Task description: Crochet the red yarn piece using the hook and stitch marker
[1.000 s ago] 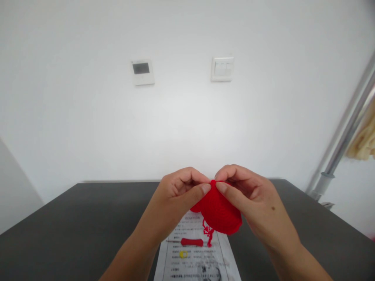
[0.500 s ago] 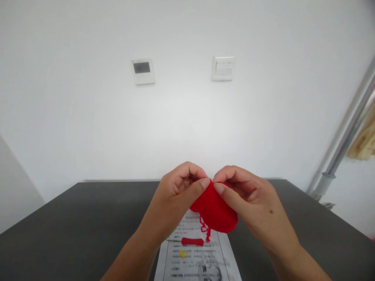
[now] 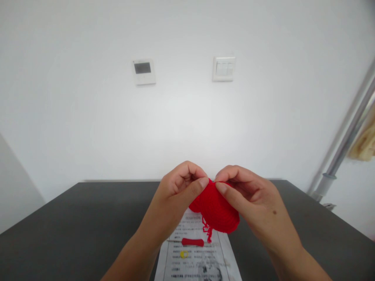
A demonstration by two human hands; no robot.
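Note:
A piece of red crochet work (image 3: 221,208) with visible rows of stitches hangs between my two hands above the table. My left hand (image 3: 180,195) pinches its upper edge between thumb and forefinger. Close beside that, my right hand (image 3: 258,201) pinches the same edge, thumb toward me. A loose, curly tail of red yarn (image 3: 207,230) dangles below the piece. Under it, a crochet hook with a red handle (image 3: 192,242) lies on a printed sheet (image 3: 187,269), its thin shaft pointing left. A small yellow ring-like piece (image 3: 184,254) rests on the sheet nearer me.
The dark table (image 3: 96,226) reaches back to a white wall. On the wall are a panel with a grey screen (image 3: 143,71) and a light switch (image 3: 224,69). A grey pipe (image 3: 342,152) slants down at the right, near something yellowish (image 3: 365,144).
My right hand has shifted slightly right, so the gap between my fingertips is a little wider. The red piece has moved slightly right with it, and its stitch rows show more clearly.

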